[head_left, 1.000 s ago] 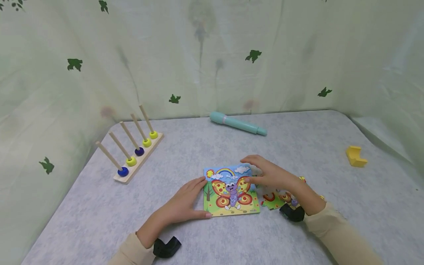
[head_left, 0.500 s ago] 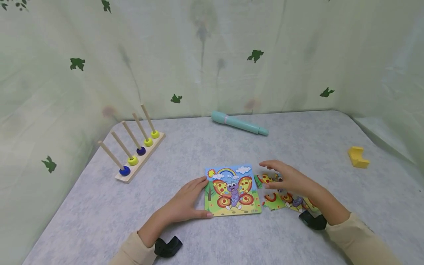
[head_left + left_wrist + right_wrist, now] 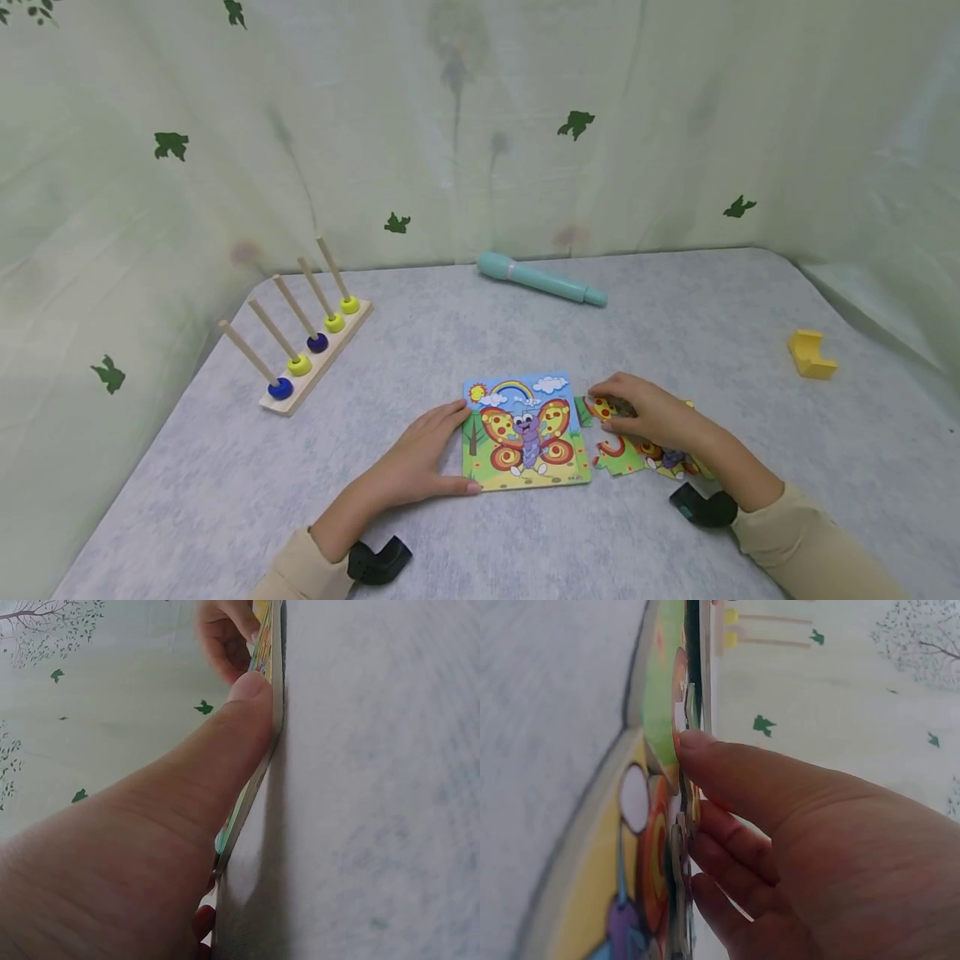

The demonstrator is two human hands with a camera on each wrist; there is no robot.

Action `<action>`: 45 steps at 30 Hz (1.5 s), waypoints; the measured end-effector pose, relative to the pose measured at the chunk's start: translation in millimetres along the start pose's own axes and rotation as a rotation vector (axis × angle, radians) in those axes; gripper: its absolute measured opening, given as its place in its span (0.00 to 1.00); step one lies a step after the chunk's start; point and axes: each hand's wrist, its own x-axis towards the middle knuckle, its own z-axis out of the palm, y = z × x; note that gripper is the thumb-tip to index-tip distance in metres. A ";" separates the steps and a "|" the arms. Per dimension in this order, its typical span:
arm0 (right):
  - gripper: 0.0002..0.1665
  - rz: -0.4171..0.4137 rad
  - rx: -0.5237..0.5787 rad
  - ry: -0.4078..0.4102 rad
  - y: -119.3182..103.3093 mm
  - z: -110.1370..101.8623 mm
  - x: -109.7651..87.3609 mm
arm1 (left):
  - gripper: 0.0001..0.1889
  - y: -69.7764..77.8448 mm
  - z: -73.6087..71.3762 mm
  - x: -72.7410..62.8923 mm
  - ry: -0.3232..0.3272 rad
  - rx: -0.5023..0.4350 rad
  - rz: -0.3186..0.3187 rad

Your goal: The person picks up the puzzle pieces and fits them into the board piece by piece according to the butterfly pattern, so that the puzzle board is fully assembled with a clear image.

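Note:
The butterfly puzzle board (image 3: 491,479) lies flat, its picture whole. My left hand (image 3: 416,458) rests at its left side, fingers straight along the left edge and thumb at the near corner. In the left wrist view, the thumb (image 3: 217,750) presses on the board's edge. My right hand (image 3: 656,412) is just right of the board, thumb and fingertips on either side of a puzzle piece (image 3: 602,407) with a red-and-yellow wing. The right wrist view shows the thumb (image 3: 727,769) against a piece's edge, fingers behind it. More puzzle pieces (image 3: 618,458) lie under and beside this hand, partly hidden.
A wooden peg stand (image 3: 330,343) with blue and yellow rings is at the left. Far back lies a teal toy microphone (image 3: 540,280). A yellow, notched block (image 3: 810,357) sits at the right. A pale curtain (image 3: 480,125) stands behind the table.
The right hand drew away from the board to the right, then lowered onto the loose pieces, its thumb and fingers closing in around one. The left hand stayed at the board.

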 end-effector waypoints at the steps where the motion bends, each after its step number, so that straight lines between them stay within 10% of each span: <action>1: 0.26 0.006 -0.009 0.000 -0.3 0.1 0.3 | 0.54 -0.1 0.0 0.0 0.001 -0.004 0.000; 13: 0.28 -0.003 0.057 0.115 -9.7 -3.1 0.5 | 0.54 -2.2 1.5 -0.1 0.007 -0.001 0.000; 24: 0.28 -0.163 0.223 0.189 -68.2 8.2 7.1 | 0.55 -2.5 1.2 1.7 0.011 -0.009 0.000; 45: 0.25 -0.238 -0.073 0.019 -86.3 65.1 60.8 | 0.54 -8.4 0.8 -0.1 0.023 -0.002 0.060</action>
